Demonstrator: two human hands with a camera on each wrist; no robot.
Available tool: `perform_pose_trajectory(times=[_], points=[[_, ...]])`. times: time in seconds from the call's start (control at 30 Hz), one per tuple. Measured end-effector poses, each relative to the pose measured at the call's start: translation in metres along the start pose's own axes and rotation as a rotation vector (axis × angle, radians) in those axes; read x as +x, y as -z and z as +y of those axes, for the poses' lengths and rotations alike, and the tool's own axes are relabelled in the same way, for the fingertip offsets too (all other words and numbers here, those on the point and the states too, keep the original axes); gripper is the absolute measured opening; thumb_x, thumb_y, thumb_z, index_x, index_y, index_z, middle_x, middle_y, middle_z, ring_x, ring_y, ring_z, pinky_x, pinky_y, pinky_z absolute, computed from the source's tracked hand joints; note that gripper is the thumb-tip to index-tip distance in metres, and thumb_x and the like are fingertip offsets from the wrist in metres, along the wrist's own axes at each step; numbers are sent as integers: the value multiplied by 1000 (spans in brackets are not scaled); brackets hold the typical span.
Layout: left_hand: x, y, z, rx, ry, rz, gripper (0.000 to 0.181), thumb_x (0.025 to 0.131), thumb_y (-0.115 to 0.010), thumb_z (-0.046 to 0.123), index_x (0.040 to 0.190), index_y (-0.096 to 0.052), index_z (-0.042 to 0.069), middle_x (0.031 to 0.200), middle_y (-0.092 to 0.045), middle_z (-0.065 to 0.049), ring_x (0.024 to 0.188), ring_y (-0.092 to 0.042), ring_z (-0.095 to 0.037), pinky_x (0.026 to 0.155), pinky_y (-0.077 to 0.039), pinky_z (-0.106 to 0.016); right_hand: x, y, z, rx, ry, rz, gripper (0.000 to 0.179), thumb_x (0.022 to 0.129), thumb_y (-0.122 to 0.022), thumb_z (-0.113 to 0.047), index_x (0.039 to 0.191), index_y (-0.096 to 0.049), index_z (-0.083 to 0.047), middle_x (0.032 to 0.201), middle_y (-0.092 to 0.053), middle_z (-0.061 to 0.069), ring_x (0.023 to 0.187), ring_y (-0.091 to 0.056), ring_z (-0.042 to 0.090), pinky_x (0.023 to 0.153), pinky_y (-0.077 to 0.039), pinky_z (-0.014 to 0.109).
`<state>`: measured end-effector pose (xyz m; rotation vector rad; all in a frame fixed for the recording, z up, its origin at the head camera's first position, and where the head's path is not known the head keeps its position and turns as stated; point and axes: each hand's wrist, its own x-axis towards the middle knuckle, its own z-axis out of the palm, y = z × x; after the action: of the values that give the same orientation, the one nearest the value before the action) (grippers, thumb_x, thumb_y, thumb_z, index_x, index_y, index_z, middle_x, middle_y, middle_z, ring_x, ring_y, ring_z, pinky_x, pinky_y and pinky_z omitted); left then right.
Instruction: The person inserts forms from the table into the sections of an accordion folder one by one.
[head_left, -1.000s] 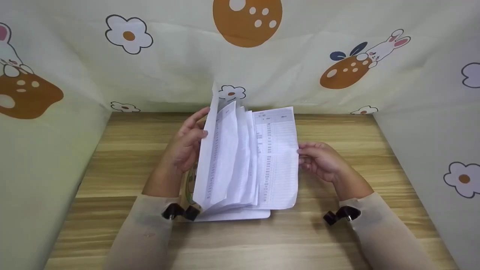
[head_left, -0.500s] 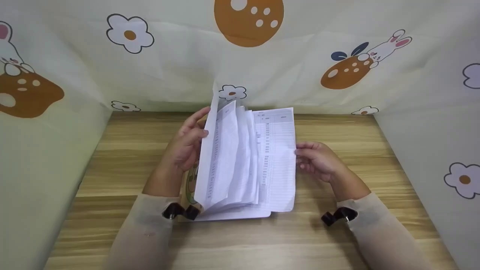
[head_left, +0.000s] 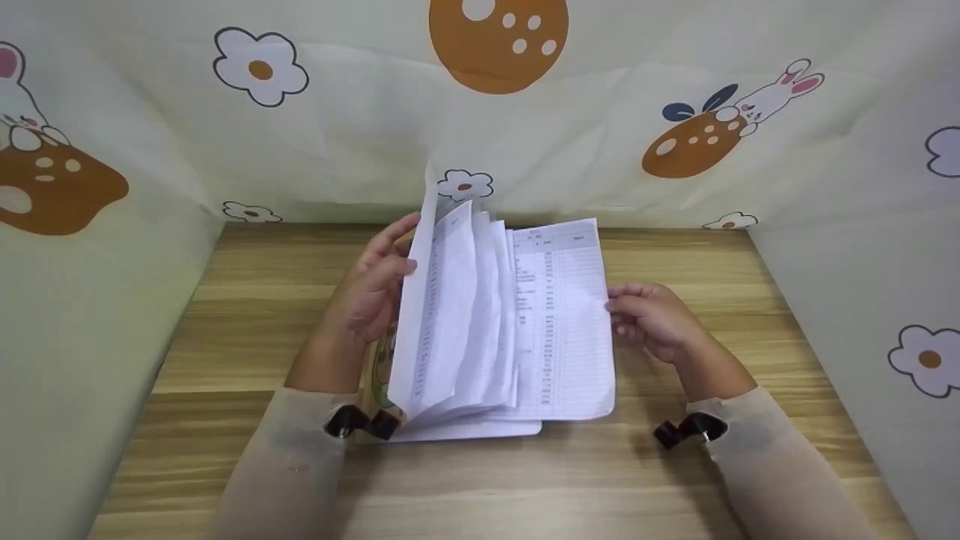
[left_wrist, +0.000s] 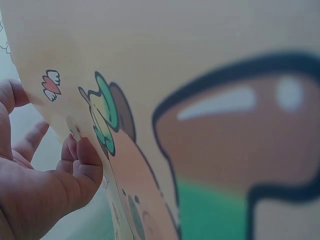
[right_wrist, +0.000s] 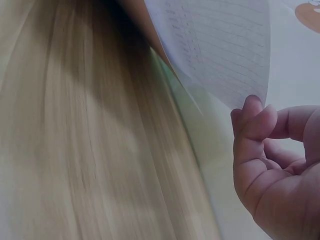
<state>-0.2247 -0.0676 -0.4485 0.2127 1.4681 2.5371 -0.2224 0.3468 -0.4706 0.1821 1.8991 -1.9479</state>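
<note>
A booklet or folder with a cartoon-printed cover (left_wrist: 140, 175) stands partly opened on the table, its left side raised. My left hand (head_left: 367, 296) holds that raised side by its left edge, thumb on the inner face. Several loose-looking pages (head_left: 484, 322) fan out inside it. To their right, a printed sheet (head_left: 574, 330) with ruled lines and columns of small text extends past the cover's lower flap (head_left: 480, 430). My right hand (head_left: 649, 319) pinches the sheet's right edge between thumb and fingers; the right wrist view shows the sheet (right_wrist: 225, 45) lifted off the wood.
The wood-grain table (head_left: 675, 487) lies beneath, enclosed by pale cloth walls (head_left: 360, 135) printed with flowers, rabbits and orange shapes. The back wall stands close behind the booklet. A black wrist mount (head_left: 360, 424) sits on each sleeve.
My right hand shifts slightly left, then back to the right, carrying the printed sheet's edge with it, and more of its text columns shows. My left hand and the raised cover stay put.
</note>
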Motion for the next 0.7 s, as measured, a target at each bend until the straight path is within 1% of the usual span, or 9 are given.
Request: perform_pose_trajectory(times=[0.1, 0.2, 0.33, 0.4, 0.47, 0.57, 0.7], points=[[0, -2, 0, 1, -2, 3, 65, 96, -50, -3, 158, -48, 16, 140, -54, -19, 114, -63, -33, 83, -58, -36, 2, -1, 1, -2, -17, -20, 20, 100, -62, -1, 106, -78, -11, 80, -75, 0, 65, -66, 8, 59, -55, 17], [-1, -3, -1, -1, -3, 4, 65, 95, -50, -3, 158, -50, 17, 137, -56, -15, 113, -64, -32, 83, -58, -35, 5, -7, 2, -6, -32, -37, 19, 100, -63, -2, 110, -77, -10, 80, -75, 1, 65, -66, 8, 61, -56, 18], [-1, -3, -1, -1, -3, -7, 65, 95, -49, -3, 157, -51, 18, 131, -60, -9, 110, -65, -31, 81, -58, -34, 10, -17, 2, -10, -17, -34, 15, 103, -63, -7, 114, -73, -7, 86, -77, 0, 70, -70, 10, 64, -58, 20], [-1, -3, -1, 0, -3, -12, 65, 95, -49, -3, 157, -50, 18, 132, -60, -9, 111, -65, -31, 81, -58, -35, 12, -21, 2, -19, 2, -21, 15, 104, -63, -9, 116, -72, -5, 89, -78, 0, 72, -71, 10, 65, -59, 21], [-1, -2, 0, 3, -3, -14, 65, 96, -49, -2, 158, -49, 17, 134, -58, -12, 112, -65, -31, 81, -58, -35, 14, -24, 2, -34, 23, -10, 18, 104, -64, -10, 119, -70, -2, 91, -78, 0, 73, -71, 10, 66, -59, 22], [0, -1, 0, 5, -1, -14, 65, 96, -50, -1, 159, -48, 17, 142, -54, -18, 114, -64, -33, 82, -59, -35, 16, -25, 2, -65, 46, 8, 22, 104, -64, -9, 122, -69, 2, 89, -78, -1, 70, -69, 9, 64, -57, 21], [0, -1, 0, -2, -1, -7, 65, 96, -51, -2, 159, -48, 16, 149, -50, -23, 114, -65, -33, 81, -59, -35, 17, -23, 2, -89, 61, 18, 23, 103, -64, -7, 123, -68, 4, 88, -77, 0, 68, -67, 9, 62, -56, 21]])
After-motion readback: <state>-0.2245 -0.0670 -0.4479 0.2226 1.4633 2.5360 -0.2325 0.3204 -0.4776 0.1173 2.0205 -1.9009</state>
